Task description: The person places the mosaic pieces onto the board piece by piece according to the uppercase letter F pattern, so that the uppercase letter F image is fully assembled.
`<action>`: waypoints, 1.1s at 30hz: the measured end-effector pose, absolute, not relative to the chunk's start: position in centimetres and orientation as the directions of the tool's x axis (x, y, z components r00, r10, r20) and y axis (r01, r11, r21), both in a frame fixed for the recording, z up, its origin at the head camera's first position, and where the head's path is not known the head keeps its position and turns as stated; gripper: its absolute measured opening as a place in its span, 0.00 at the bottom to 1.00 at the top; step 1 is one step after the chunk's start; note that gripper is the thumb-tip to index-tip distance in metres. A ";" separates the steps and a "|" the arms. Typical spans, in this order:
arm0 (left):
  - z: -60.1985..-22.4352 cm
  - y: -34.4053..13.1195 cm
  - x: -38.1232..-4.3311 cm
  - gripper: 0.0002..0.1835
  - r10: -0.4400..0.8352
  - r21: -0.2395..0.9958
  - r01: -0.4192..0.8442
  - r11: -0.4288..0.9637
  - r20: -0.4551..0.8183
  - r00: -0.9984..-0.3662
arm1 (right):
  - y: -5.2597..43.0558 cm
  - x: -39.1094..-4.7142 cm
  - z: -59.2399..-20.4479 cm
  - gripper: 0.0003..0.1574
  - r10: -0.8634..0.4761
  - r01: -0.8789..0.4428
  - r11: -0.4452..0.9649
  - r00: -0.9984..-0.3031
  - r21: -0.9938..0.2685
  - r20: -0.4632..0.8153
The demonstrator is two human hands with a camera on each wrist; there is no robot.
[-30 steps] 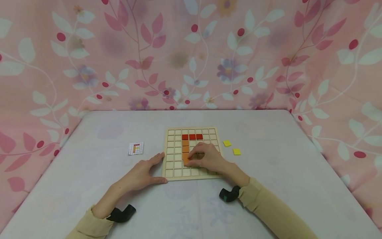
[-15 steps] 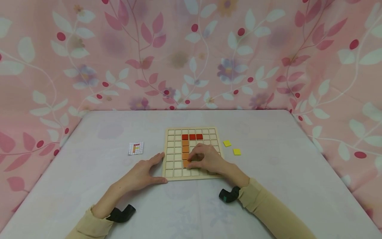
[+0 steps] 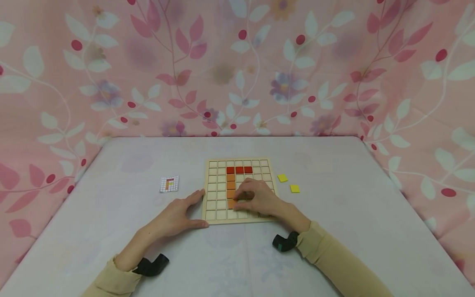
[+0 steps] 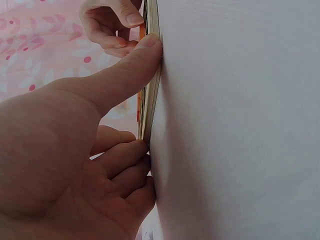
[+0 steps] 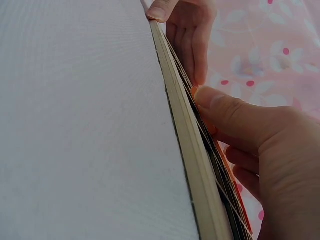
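Observation:
In the head view a wooden grid board (image 3: 221, 215) lies flat at the middle of the table. Three red tiles (image 3: 239, 170) fill part of an upper row. Several orange tiles (image 3: 231, 185) run in a column down from the leftmost red one. My right hand (image 3: 259, 197) pinches the lowest orange tile (image 3: 231, 204) at its cell, thumb and fingertips on its edges. My left hand (image 3: 174, 216) touches the board, fingers along its left side and thumb at its near left corner; the left wrist view shows that thumb (image 4: 145, 52) against the board's edge.
Two yellow tiles (image 3: 295, 189) lie on the white tablecloth to the right of the board. Left of it is a small paper card (image 3: 169, 184) printed with a coloured grid pattern. A pink floral curtain (image 3: 237, 74) hangs behind the table (image 3: 237, 255).
The right hand has shifted slightly toward me, and the lowest orange tile has come down into line in the column. The left hand has stayed still on the board.

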State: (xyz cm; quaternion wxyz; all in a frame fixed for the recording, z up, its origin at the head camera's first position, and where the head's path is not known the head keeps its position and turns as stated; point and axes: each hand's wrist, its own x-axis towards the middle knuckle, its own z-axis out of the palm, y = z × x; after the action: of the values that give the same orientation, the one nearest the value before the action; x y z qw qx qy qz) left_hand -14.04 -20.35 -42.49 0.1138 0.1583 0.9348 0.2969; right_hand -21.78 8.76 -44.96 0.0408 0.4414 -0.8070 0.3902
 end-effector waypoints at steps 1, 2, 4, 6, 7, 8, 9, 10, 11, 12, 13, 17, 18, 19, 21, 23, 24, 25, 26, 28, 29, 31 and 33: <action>-42.5 -20.3 -14.0 0.55 0.364 0.590 0.229 0.774 -0.118 -0.924 | 8.8 -21.8 -45.0 0.16 -0.680 -0.748 0.303 -0.604 -0.590 0.416; -42.5 -20.4 -14.0 0.55 0.364 0.590 0.230 0.774 -0.118 -0.924 | 8.8 -21.8 -45.0 0.16 -0.680 -0.750 0.301 -0.602 -0.588 0.419; -42.5 -20.4 -14.1 0.55 0.366 0.588 0.233 0.774 -0.116 -0.923 | 8.8 -21.8 -45.1 0.16 -0.680 -0.755 0.297 -0.598 -0.585 0.425; -42.5 -20.4 -14.1 0.55 0.369 0.588 0.237 0.774 -0.113 -0.923 | 8.8 -21.8 -45.1 0.16 -0.680 -0.756 0.295 -0.595 -0.584 0.428; -42.5 -20.4 -14.1 0.55 0.370 0.587 0.239 0.773 -0.112 -0.922 | 8.8 -21.8 -45.1 0.16 -0.681 -0.755 0.298 -0.597 -0.584 0.425; -42.5 -20.4 -14.1 0.55 0.371 0.586 0.241 0.773 -0.109 -0.922 | 8.8 -21.8 -45.1 0.16 -0.681 -0.753 0.298 -0.598 -0.587 0.422; -42.5 -20.4 -14.1 0.55 0.372 0.586 0.243 0.773 -0.108 -0.922 | 8.8 -21.8 -45.1 0.16 -0.681 -0.751 0.297 -0.600 -0.589 0.421; -42.5 -20.4 -14.1 0.55 0.372 0.586 0.244 0.773 -0.106 -0.922 | 8.8 -21.8 -45.1 0.15 -0.681 -0.748 0.297 -0.601 -0.593 0.418; -42.5 -20.4 -14.1 0.55 0.373 0.586 0.245 0.772 -0.105 -0.922 | 8.8 -21.7 -45.1 0.15 -0.681 -0.746 0.294 -0.602 -0.598 0.416; -42.5 -20.4 -14.1 0.55 0.372 0.585 0.246 0.773 -0.105 -0.922 | 8.8 -21.7 -45.0 0.15 -0.681 -0.743 0.292 -0.604 -0.603 0.414; -42.5 -20.4 -14.1 0.55 0.373 0.585 0.247 0.773 -0.104 -0.922 | 8.8 -21.7 -45.0 0.14 -0.680 -0.740 0.290 -0.605 -0.607 0.414; -42.5 -20.3 -14.0 0.54 0.371 0.585 0.246 0.773 -0.103 -0.923 | 8.8 -21.6 -44.9 0.14 -0.676 -0.735 0.281 -0.608 -0.617 0.416; -42.4 -20.3 -14.0 0.54 0.370 0.585 0.245 0.774 -0.104 -0.923 | 8.8 -21.6 -44.9 0.14 -0.675 -0.736 0.279 -0.607 -0.617 0.419; -42.4 -20.3 -14.0 0.54 0.370 0.585 0.243 0.774 -0.106 -0.923 | 8.8 -21.6 -44.9 0.14 -0.674 -0.736 0.276 -0.607 -0.618 0.421; -42.4 -20.3 -14.0 0.54 0.368 0.585 0.240 0.775 -0.109 -0.924 | 8.8 -21.6 -45.0 0.14 -0.673 -0.735 0.272 -0.607 -0.621 0.424; -42.4 -20.3 -14.0 0.54 0.366 0.586 0.236 0.775 -0.111 -0.924 | 8.8 -21.7 -45.1 0.14 -0.672 -0.736 0.270 -0.606 -0.621 0.426; -42.4 -20.3 -14.0 0.54 0.365 0.587 0.235 0.775 -0.112 -0.924 | 8.8 -21.7 -45.1 0.13 -0.672 -0.737 0.268 -0.605 -0.621 0.427; -42.4 -20.3 -14.0 0.54 0.365 0.588 0.234 0.774 -0.112 -0.924 | 8.8 -21.7 -45.1 0.13 -0.672 -0.736 0.268 -0.605 -0.621 0.427; -42.4 -20.3 -14.0 0.54 0.365 0.589 0.234 0.774 -0.112 -0.924 | 8.8 -21.7 -45.1 0.13 -0.673 -0.736 0.268 -0.605 -0.622 0.426; -42.4 -20.3 -14.0 0.54 0.364 0.591 0.233 0.773 -0.112 -0.925 | 8.8 -21.7 -45.1 0.13 -0.674 -0.737 0.264 -0.602 -0.623 0.427; -42.4 -20.3 -14.0 0.54 0.364 0.591 0.233 0.772 -0.112 -0.924 | 8.8 -21.7 -45.1 0.13 -0.675 -0.736 0.262 -0.602 -0.624 0.427; -42.3 -20.3 -14.0 0.54 0.364 0.590 0.233 0.773 -0.111 -0.925 | 8.8 -21.7 -45.1 0.13 -0.676 -0.738 0.257 -0.598 -0.623 0.430; -42.3 -20.3 -14.0 0.54 0.363 0.589 0.234 0.773 -0.110 -0.925 | 8.8 -21.7 -45.1 0.13 -0.677 -0.740 0.254 -0.596 -0.622 0.433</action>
State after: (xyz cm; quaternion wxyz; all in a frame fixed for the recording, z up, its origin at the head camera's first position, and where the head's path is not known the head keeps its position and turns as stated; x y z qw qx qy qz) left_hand -13.96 -20.29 -42.34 0.1092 0.1595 0.9353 0.2965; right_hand -21.75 8.79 -45.10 0.0385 0.4479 -0.7909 0.4152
